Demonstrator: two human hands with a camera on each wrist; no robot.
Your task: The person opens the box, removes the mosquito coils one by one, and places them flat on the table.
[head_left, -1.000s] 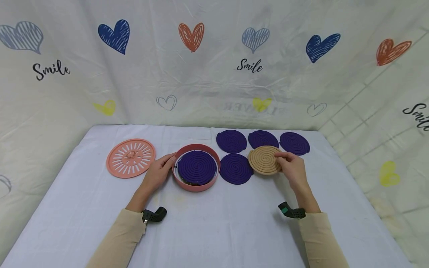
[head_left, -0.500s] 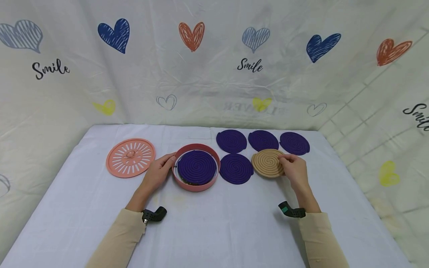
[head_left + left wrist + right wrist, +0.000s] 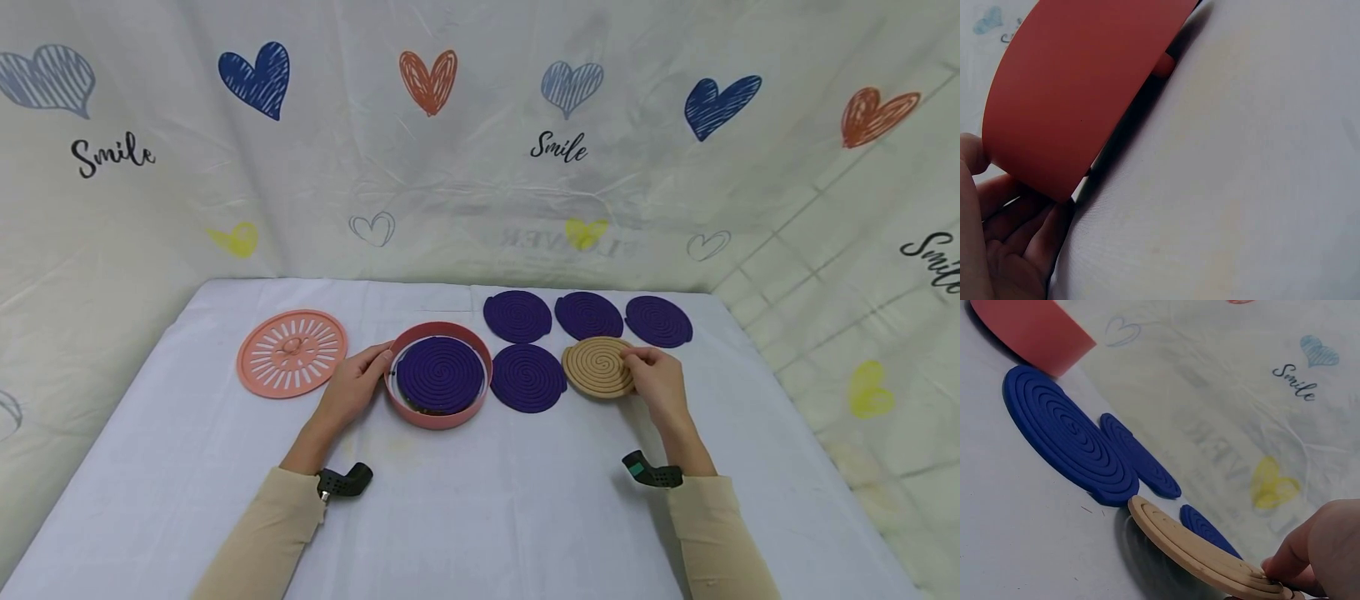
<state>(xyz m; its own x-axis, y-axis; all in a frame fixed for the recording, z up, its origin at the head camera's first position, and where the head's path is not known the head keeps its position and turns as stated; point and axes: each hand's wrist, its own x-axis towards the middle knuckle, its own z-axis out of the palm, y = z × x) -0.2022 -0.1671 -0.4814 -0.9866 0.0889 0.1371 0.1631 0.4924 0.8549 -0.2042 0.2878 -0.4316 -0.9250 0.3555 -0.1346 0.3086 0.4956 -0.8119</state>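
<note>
My left hand grips the left side of a round coral-red mosquito coil holder, thumb by the rim and fingers reaching beneath its wall in the left wrist view. A purple mosquito coil lies inside the holder. With thumb and fingers, my right hand pinches the right edge of a tan mosquito coil. In the right wrist view the tan coil is tilted, with a shadow below it, and its far end comes close to a flat purple coil.
Right of the holder lies a purple coil. Behind it, three more form a row: left, middle and right. A slotted coral lid lies at left. A printed curtain hangs behind the white-covered table.
The tan coil has shifted a little right and toward me with my right hand, then stayed nearly in place over the last half second. My left hand and the holder have not moved.
</note>
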